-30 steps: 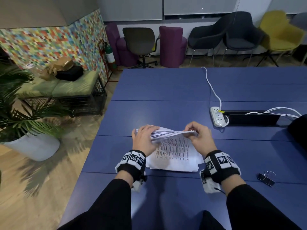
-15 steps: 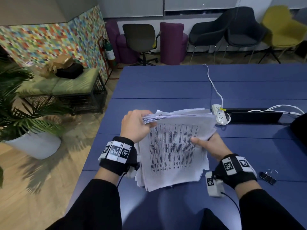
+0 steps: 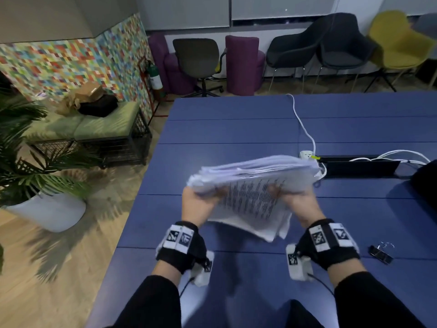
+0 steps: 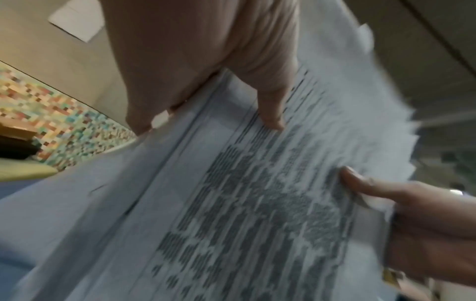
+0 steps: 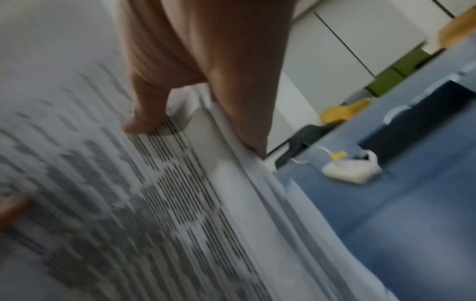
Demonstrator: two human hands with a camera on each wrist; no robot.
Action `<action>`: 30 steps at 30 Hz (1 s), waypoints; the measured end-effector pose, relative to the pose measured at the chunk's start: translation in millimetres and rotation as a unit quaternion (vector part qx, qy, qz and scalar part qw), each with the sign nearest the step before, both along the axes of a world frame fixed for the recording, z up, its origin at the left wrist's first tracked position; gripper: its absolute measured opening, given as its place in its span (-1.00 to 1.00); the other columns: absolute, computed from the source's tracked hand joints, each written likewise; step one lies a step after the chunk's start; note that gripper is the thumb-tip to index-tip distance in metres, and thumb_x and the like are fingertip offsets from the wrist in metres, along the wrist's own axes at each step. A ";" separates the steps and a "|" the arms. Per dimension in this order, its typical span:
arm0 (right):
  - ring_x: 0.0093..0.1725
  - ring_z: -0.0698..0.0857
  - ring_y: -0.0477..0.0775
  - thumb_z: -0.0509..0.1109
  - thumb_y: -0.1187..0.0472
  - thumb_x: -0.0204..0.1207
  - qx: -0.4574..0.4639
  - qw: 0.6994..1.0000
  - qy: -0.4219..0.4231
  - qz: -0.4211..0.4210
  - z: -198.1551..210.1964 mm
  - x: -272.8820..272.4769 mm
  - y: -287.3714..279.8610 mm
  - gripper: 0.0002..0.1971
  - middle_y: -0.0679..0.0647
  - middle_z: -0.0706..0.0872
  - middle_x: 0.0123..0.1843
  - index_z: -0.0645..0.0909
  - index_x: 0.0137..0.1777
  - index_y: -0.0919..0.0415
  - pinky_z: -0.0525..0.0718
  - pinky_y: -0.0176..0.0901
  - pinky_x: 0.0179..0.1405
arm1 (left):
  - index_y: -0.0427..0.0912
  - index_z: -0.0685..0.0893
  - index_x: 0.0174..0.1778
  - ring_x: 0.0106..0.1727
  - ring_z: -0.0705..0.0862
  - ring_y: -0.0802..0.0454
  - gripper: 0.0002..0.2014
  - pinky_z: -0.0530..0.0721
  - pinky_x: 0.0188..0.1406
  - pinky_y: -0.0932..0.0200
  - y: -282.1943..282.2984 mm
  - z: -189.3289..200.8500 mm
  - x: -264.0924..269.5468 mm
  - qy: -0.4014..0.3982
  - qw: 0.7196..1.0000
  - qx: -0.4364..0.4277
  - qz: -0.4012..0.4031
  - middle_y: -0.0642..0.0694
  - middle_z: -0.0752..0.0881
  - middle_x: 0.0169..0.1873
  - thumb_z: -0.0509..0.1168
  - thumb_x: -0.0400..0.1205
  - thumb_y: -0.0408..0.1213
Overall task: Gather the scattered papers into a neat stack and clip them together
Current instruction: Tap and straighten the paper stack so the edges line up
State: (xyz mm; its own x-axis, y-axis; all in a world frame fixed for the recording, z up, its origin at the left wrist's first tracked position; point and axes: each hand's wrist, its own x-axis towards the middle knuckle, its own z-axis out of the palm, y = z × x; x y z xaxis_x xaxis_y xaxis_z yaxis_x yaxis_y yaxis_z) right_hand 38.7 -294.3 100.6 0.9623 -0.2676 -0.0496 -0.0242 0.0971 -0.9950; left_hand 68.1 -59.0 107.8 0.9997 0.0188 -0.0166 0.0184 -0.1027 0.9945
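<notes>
Both hands, left hand [image 3: 203,204] & right hand [image 3: 296,204], grip paper stack [image 3: 255,183] mid-frame, thumbs on top, lifted above table [image 3: 236,129].

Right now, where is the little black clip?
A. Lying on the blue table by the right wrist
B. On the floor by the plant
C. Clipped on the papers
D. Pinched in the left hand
A. The binder clip lies on the blue table beside the right wrist, while both the left hand and the right hand hold the papers.
</notes>
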 end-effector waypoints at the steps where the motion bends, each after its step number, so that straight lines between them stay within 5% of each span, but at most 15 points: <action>1: -0.04 0.79 0.03 0.58 0.51 0.23 0.027 0.999 0.027 -0.010 -12.8 -2.9 1.7 -0.62 0.03 0.83 -0.08 0.68 0.04 0.23 0.77 -0.10 -0.05 | -0.46 0.71 -0.04 -0.27 0.75 0.32 -0.69 0.70 -0.26 0.43 -4.3 -14.6 -3.2 -0.017 0.999 0.029 0.017 -0.13 0.76 -0.18 0.51 0.31 -0.66; 4: -0.22 0.79 -0.12 0.51 0.49 0.35 0.044 0.996 0.061 -0.042 -37.6 -7.9 2.4 -0.73 -0.07 0.84 -0.23 0.67 -0.03 0.19 0.75 -0.25 -0.23 | -0.33 0.71 -0.01 -0.24 0.70 0.24 -0.73 0.70 -0.22 0.29 -16.2 -34.7 -15.3 -0.034 0.998 0.059 -0.002 -0.09 0.76 -0.17 0.46 0.39 -0.60; 9: -0.01 0.76 0.13 0.58 0.27 0.35 -0.001 0.992 0.049 -0.120 -23.4 3.4 3.2 -0.63 0.12 0.77 -0.07 0.62 0.11 0.39 0.72 0.07 0.11 | -0.38 0.73 -0.01 -0.59 0.48 0.31 -0.88 0.45 -0.54 0.49 -33.4 -10.0 -6.1 -0.014 0.997 -0.023 0.071 0.00 0.59 -0.45 0.31 0.61 -0.47; 11: 0.01 0.77 0.11 0.58 0.24 0.36 -0.007 0.993 0.003 -0.119 7.2 2.3 8.1 -0.63 0.09 0.79 -0.04 0.64 0.13 0.36 0.72 0.01 0.14 | -0.53 0.68 0.04 -0.63 0.41 0.31 -0.79 0.40 -0.58 0.47 -36.6 4.9 -3.7 -0.035 0.993 -0.044 0.100 0.08 0.55 -0.51 0.30 0.63 -0.41; 13: -0.07 0.80 -0.04 0.57 0.28 0.37 -0.028 0.992 -0.051 -0.109 38.8 -2.4 12.2 -0.75 -0.05 0.83 -0.14 0.69 0.03 0.29 0.75 -0.17 0.02 | -0.55 0.66 -0.06 -0.56 0.53 0.37 -0.82 0.49 -0.47 0.52 -35.0 27.5 -7.1 -0.087 0.988 -0.061 0.114 0.20 0.59 -0.50 0.32 0.61 -0.43; 16: -0.25 0.76 -0.33 0.54 0.40 0.35 -0.040 0.990 -0.110 -0.082 60.3 -12.4 15.5 -0.81 -0.29 0.81 -0.32 0.70 -0.14 0.11 0.69 -0.45 -0.18 | -0.32 0.68 0.02 -0.22 0.71 0.46 -0.86 0.60 -0.15 0.55 -28.0 43.7 -17.5 -0.135 0.984 -0.080 0.080 0.12 0.73 -0.20 0.37 0.56 -0.48; 19: -0.25 0.74 -0.37 0.56 0.35 0.35 -0.051 0.995 -0.077 -0.046 37.8 -19.4 24.3 -0.77 -0.30 0.81 -0.29 0.70 -0.11 0.02 0.65 -0.52 -0.22 | -0.27 0.67 0.03 -0.21 0.72 0.33 -0.79 0.60 -0.20 0.56 -23.3 20.1 -23.9 -0.077 0.990 -0.072 0.089 0.08 0.74 -0.19 0.45 0.50 -0.43; 23: 0.10 0.77 -0.07 0.66 0.22 0.25 -0.028 0.999 0.003 -0.046 -21.9 -8.5 18.2 -0.46 0.00 0.79 0.10 0.61 0.26 0.13 0.72 -0.18 0.09 | -0.29 0.64 0.06 -0.22 0.70 0.15 -0.63 0.65 -0.23 0.47 -23.6 -7.4 -18.0 0.019 0.996 -0.049 0.066 -0.04 0.73 -0.16 0.56 0.38 -0.41; 27: 0.12 0.74 0.13 0.58 0.33 0.33 -0.070 0.992 0.101 -0.006 -50.7 7.5 8.4 -0.61 0.00 0.77 0.02 0.62 0.12 0.03 0.68 0.06 0.19 | -0.16 0.67 0.13 -0.08 0.76 0.24 -0.62 0.70 0.05 0.23 -22.5 -8.9 -2.0 0.022 0.999 0.003 -0.028 0.02 0.78 -0.07 0.53 0.41 -0.45; 30: 0.10 0.73 0.13 0.60 0.13 0.28 -0.115 0.983 0.146 -0.001 -56.4 19.1 1.7 -0.51 0.09 0.75 0.08 0.57 0.21 0.12 0.68 0.18 0.21 | 0.06 0.70 -0.06 -0.15 0.70 0.09 -0.71 0.72 0.06 -0.05 -23.7 -0.9 0.3 0.012 0.999 0.031 -0.031 -0.02 0.77 -0.15 0.50 0.44 -0.41</action>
State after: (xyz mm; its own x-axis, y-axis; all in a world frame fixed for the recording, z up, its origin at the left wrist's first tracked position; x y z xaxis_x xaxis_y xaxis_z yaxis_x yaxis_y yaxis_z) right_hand 57.8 -292.6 44.3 0.9159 -0.3052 -0.2607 -0.3113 -0.1301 -0.9414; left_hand 68.4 -82.7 106.8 0.9983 -0.0413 -0.0420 0.0346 -0.1660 0.9855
